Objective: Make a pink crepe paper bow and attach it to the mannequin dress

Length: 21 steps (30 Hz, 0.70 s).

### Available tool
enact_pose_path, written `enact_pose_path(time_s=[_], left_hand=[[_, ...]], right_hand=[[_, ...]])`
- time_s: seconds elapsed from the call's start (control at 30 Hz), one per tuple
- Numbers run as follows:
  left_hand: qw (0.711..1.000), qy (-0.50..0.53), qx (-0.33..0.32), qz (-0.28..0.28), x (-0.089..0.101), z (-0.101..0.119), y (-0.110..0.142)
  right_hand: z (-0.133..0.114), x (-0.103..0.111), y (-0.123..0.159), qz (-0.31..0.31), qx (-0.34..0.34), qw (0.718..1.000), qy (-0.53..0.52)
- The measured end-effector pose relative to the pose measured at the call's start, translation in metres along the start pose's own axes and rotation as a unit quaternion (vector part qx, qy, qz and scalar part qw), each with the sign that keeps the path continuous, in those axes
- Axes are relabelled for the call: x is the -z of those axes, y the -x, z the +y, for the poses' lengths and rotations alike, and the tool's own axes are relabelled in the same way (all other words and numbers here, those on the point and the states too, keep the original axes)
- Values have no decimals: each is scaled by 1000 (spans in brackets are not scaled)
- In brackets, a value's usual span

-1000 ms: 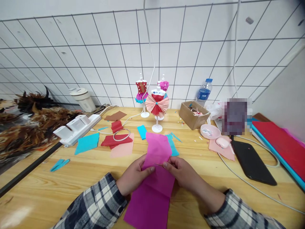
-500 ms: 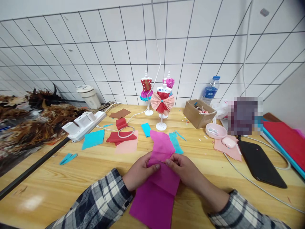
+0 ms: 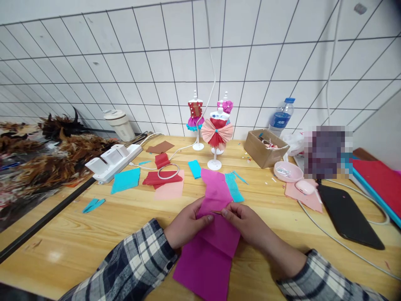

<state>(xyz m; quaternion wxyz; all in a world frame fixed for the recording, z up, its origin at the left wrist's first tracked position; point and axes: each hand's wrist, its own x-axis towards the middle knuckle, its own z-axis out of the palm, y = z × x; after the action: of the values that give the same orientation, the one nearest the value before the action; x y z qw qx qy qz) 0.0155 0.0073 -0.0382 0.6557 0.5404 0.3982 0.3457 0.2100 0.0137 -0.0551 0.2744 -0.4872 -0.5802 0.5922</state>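
A long strip of magenta crepe paper [image 3: 213, 246] lies lengthwise before me, its lower end near the table's front edge. My left hand [image 3: 192, 221] pinches its left side, the thumb pressed on top. My right hand [image 3: 242, 219] is closed on its right side, thumb and forefinger pinched together near the middle. Between the two thumbs a narrow slit or fold shows in the paper; I cannot tell which. A crease crosses the strip below the hands. Just beyond its far end lie a turquoise paper piece [image 3: 233, 188] and a folded blue one [image 3: 194, 169].
Miniature dress forms [image 3: 217, 136] in paper dresses stand at the back. To the left are a power strip [image 3: 114, 165], a cup [image 3: 119, 125] and feathers [image 3: 65, 146]. A cardboard box [image 3: 265, 150], pink dish [image 3: 288, 172], bottle [image 3: 281, 117] and black phone [image 3: 347, 215] occupy the right.
The slit between my thumbs shows wider, and my right fingertips are slightly farther from my left thumb. The whole view has shifted a little.
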Motion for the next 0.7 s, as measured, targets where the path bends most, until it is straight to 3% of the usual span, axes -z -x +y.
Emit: enact_pose_path(time_s=[0.23, 0.7], left_hand=[[1000, -11, -3, -12, 0, -2, 0], [998, -57, -13, 7, -1, 0, 0]], right_hand=[[-8, -3, -3, 11, 21, 1000, 20], [-15, -8, -1, 11, -4, 1000, -4]])
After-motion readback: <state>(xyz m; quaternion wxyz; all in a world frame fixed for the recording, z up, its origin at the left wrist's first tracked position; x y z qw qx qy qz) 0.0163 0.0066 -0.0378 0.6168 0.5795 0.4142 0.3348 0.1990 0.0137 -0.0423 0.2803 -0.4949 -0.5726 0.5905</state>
